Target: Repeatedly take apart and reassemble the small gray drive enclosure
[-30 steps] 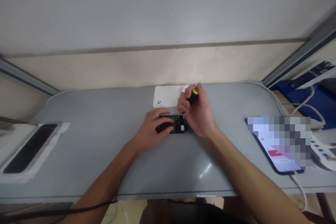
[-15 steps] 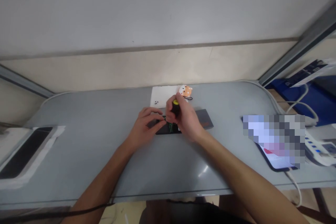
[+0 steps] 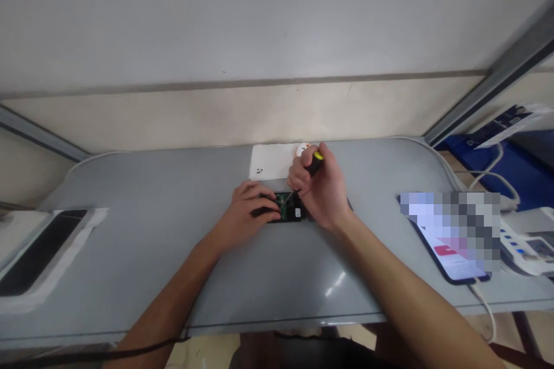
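Observation:
A small black device (image 3: 296, 210) with a green circuit board showing lies on the grey table. My left hand (image 3: 250, 207) rests over its left end, with fingers and thumb holding it. My right hand (image 3: 321, 187) is wrapped round a black screwdriver with a yellow cap (image 3: 314, 164). The screwdriver is tilted, and its thin shaft slants down left to the green board. Behind the device is a white sheet (image 3: 272, 161) with several tiny dark pieces at its front left corner. An orange and white figure (image 3: 302, 149) is mostly hidden behind my right hand.
On the right, a lit phone (image 3: 450, 248) with a white cable lies beside a white power strip (image 3: 526, 248). A dark flat panel (image 3: 43, 248) lies on white material at the far left. Blue items (image 3: 528, 161) stand at the back right.
My right hand has shifted right and tilted the screwdriver, uncovering more of the board and its shaft. My left hand has moved slightly right, further over the device.

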Available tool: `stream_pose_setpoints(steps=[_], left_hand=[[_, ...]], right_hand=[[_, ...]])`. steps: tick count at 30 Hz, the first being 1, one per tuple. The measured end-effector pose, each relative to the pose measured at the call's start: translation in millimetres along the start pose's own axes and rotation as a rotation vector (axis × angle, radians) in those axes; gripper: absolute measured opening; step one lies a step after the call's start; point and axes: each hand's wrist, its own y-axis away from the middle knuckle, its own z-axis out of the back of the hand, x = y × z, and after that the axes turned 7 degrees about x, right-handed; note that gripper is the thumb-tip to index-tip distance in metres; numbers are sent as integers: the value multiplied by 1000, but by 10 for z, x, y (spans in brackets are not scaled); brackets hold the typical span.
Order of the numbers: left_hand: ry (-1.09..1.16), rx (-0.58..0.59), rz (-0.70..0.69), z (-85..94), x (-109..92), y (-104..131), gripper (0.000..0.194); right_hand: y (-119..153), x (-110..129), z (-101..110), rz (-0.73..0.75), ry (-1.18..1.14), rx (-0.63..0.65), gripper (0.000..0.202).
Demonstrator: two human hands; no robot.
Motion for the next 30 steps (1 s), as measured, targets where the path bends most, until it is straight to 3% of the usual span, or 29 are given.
stream_pose_setpoints(steps=[8, 14, 20, 25, 30], left_hand=[[-3, -40, -28, -17, -27, 14, 8], [-11, -135, -16, 101, -1, -64, 18], [-95, -107, -52, 257, 35, -545, 18], [-248, 11, -77, 203, 128, -1006, 17], [-313, 88, -50, 146, 256, -1178, 18]], right_hand=[[0, 55, 2, 27, 46, -27, 41], [-93, 267, 155, 171, 86, -86, 41], [-155, 408, 297, 295, 135, -172, 40], [-166, 405, 347, 319, 125, -149, 40], [-178, 370, 368, 325, 133, -129, 46]])
